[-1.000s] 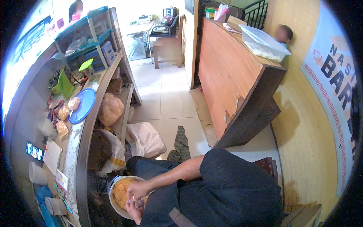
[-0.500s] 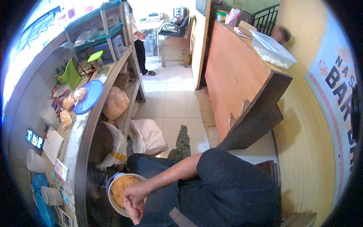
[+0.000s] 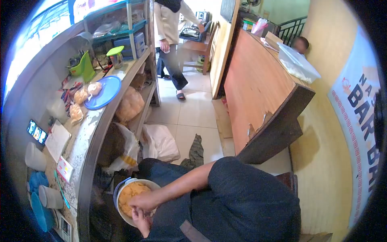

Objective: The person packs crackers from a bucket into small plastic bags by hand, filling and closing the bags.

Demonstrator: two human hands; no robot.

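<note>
Orange mix [image 3: 133, 191] lies in the bucket [image 3: 122, 216], lower left of frame, up-left of both hands; the right hand [image 3: 143, 201] is nearer than the left hand [image 3: 141, 222]. Fingers curled; whether gripping anything, cannot tell.

Lower left of centre, the right hand [image 3: 144, 200] and left hand [image 3: 141, 222] meet over a bucket [image 3: 124, 217] of orange mixture [image 3: 132, 191]; top centre, a person [image 3: 167, 27], mid-stride!

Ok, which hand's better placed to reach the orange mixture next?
Probably the right hand: it's over the orange mixture, while the left hand is lower in view, by the edge of the bucket.
</note>
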